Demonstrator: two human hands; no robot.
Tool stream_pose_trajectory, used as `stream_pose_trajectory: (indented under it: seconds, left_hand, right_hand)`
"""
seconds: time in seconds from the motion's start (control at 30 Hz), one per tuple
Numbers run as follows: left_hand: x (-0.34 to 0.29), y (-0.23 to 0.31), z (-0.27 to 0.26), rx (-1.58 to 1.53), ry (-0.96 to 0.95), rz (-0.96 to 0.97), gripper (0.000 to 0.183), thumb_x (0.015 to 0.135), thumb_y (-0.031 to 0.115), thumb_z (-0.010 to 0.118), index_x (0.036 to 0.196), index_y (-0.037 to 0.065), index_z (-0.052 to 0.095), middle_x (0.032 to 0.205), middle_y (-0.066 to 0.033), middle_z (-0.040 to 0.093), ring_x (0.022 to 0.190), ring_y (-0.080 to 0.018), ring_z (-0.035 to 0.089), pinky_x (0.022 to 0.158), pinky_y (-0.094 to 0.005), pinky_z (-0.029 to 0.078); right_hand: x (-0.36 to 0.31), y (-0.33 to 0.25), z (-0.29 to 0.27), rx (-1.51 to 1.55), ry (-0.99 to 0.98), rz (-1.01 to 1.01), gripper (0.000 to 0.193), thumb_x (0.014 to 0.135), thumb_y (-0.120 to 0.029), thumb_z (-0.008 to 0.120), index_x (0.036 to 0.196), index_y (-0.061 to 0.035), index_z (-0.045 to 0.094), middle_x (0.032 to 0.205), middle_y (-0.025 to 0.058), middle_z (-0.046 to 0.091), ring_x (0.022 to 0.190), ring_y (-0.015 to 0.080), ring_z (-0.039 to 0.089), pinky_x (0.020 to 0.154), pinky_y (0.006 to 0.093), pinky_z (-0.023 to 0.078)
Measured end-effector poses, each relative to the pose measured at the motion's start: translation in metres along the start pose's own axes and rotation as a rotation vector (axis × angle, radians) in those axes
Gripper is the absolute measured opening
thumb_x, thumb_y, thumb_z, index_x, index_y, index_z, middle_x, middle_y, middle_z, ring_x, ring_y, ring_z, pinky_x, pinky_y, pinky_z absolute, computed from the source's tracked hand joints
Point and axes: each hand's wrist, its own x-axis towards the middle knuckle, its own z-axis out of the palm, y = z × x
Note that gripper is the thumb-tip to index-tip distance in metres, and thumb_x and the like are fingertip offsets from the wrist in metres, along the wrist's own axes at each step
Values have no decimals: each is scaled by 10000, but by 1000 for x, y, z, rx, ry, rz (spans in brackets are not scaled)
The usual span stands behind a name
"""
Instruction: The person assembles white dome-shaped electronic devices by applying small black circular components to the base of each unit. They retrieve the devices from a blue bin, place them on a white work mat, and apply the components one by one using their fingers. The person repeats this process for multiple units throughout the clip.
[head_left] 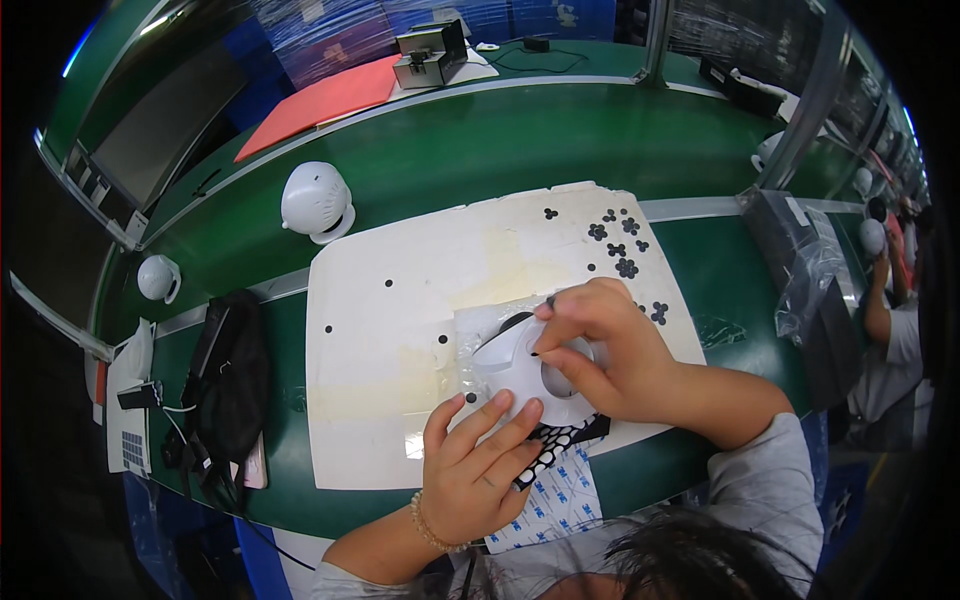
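Two bare hands work over a white sheet (400, 330) spread on a green counter (480, 150). Near the sheet's lower right edge lies a white rounded plastic housing (520, 370), resting on a piece of clear plastic film (475, 330).

The right hand (600, 350) curls over the top of the housing, its fingers (560, 305) pressed together at the tips and pinching something small and dark against the white shell; it is too small to identify. The left hand (480, 470) lies flat just below the housing, fingers slightly spread and touching its lower edge, partly covering a sheet of black dots on white backing (555, 490). A beaded bracelet (430, 525) circles the left wrist.

Small black round pads (620, 245) are scattered in clusters on the sheet's upper right corner, with single dots dotted across its middle.

On the counter beyond the sheet stands another white rounded housing (317, 200), and a smaller one (160, 277) sits further left. A black pouch (232, 375) with cables lies left of the sheet. A red mat (320, 100) and a small grey box (430, 55) sit at the far side. A clear plastic bag (805, 270) rests at the right, where another person's arm (880, 310) shows at the edge.
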Motion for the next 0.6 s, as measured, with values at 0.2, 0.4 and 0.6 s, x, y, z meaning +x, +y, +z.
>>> stream_pose_trajectory:
  seconds: [0.2, 0.4, 0.6]
  left_hand:
    - [1, -1, 3, -1, 19, 9, 124, 653, 83, 581, 774, 80, 611, 1149, -39, 572, 1148, -223, 451, 928, -452, 290]
    - [-1, -2, 0, -9, -8, 30, 223, 594, 60, 618, 815, 90, 606, 1161, -64, 559, 1137, -257, 455, 952, -466, 270]
    - [-1, -2, 1, -6, -8, 34, 217, 596, 57, 619, 810, 88, 608, 1155, -61, 563, 1136, -258, 455, 953, -464, 268]
  right_hand:
    - [4, -1, -1, 134, 7, 108, 512, 768, 26, 525, 1228, -32, 307, 817, 32, 566, 810, 176, 554, 904, 348, 278]
    - [6, -4, 1, 75, -15, 110, 507, 773, 20, 517, 1228, -33, 301, 815, 31, 567, 832, 185, 551, 912, 356, 266]
    - [5, -4, 0, 95, 0, 122, 513, 773, 17, 522, 1231, -37, 297, 820, 26, 569, 873, 192, 547, 914, 362, 265]
